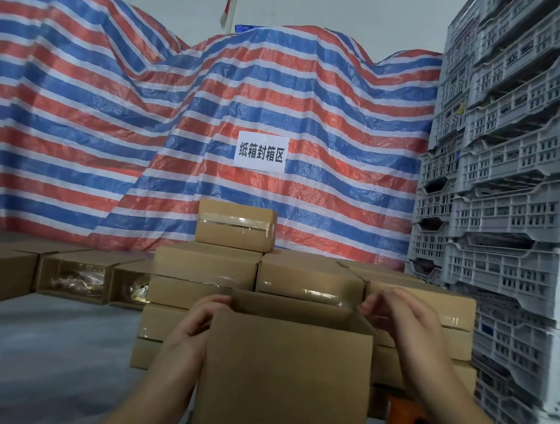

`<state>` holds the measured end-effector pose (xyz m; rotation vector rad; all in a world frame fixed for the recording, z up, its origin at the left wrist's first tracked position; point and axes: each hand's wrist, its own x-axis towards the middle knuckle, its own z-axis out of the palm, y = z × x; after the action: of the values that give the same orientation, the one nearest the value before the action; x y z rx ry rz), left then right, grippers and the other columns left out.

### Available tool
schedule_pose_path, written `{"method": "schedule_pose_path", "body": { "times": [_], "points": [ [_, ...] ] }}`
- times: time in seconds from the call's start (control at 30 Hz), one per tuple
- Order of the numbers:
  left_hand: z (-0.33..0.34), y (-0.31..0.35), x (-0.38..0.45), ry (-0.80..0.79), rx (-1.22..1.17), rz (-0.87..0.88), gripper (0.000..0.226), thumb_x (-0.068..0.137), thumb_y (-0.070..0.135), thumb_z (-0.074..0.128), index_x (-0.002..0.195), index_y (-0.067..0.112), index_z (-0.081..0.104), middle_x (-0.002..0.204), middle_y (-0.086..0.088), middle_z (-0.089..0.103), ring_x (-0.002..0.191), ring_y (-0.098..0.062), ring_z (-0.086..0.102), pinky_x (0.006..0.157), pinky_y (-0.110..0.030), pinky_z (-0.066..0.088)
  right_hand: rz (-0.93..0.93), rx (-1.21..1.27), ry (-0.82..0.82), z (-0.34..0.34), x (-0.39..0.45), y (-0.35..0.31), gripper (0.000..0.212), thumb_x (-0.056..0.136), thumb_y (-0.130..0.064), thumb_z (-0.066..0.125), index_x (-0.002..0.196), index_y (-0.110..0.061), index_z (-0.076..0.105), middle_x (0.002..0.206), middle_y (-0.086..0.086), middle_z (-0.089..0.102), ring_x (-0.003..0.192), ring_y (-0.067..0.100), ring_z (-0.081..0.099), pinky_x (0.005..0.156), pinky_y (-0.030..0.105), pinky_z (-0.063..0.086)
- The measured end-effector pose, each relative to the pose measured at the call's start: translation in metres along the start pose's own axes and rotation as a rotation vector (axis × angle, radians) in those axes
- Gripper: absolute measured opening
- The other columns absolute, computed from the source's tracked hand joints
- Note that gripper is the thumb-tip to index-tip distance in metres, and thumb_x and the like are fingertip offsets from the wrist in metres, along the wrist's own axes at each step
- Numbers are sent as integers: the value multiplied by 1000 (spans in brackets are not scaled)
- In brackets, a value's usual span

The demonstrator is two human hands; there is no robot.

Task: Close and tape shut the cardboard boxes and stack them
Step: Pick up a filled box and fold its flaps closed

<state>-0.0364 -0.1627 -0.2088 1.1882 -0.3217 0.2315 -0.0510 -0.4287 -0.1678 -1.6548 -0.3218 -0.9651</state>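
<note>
A brown cardboard box (285,376) fills the lower middle of the head view, its top flaps standing up. My left hand (196,324) grips its left edge, fingers curled over the far flap. My right hand (406,321) pinches the upper right corner of the far flap. Behind it stands a stack of taped boxes (209,273) in several layers, with one single taped box (235,225) on top. The inside of the held box is hidden.
Open boxes (78,278) with shiny contents lie on their sides at the left. Grey plastic crates (509,199) tower along the right. A striped tarp (146,121) with a white paper sign (261,151) covers the back. An orange object (404,416) sits low right. Grey floor (50,355) lies at the left.
</note>
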Motion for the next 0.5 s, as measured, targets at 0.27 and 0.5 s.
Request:
{"method": "schedule_pose_path", "body": {
  "times": [0.27, 0.5],
  "points": [
    [-2, -3, 4, -127, 83, -27, 30, 79, 22, 57, 93, 37, 79, 97, -1, 76, 84, -19, 72, 68, -33, 52, -33, 16, -82, 6, -40, 18, 39, 103, -27, 43, 90, -47, 75, 91, -18, 74, 88, -7, 66, 66, 2, 46],
    [-2, -4, 2, -180, 64, -14, 34, 67, 30, 57, 92, 42, 77, 91, 0, 76, 75, -15, 73, 65, -33, 51, -63, -70, -350, 15, -55, 12, 30, 82, -64, 39, 97, -69, 65, 102, -33, 67, 94, -11, 62, 71, -1, 42]
  ]
}}
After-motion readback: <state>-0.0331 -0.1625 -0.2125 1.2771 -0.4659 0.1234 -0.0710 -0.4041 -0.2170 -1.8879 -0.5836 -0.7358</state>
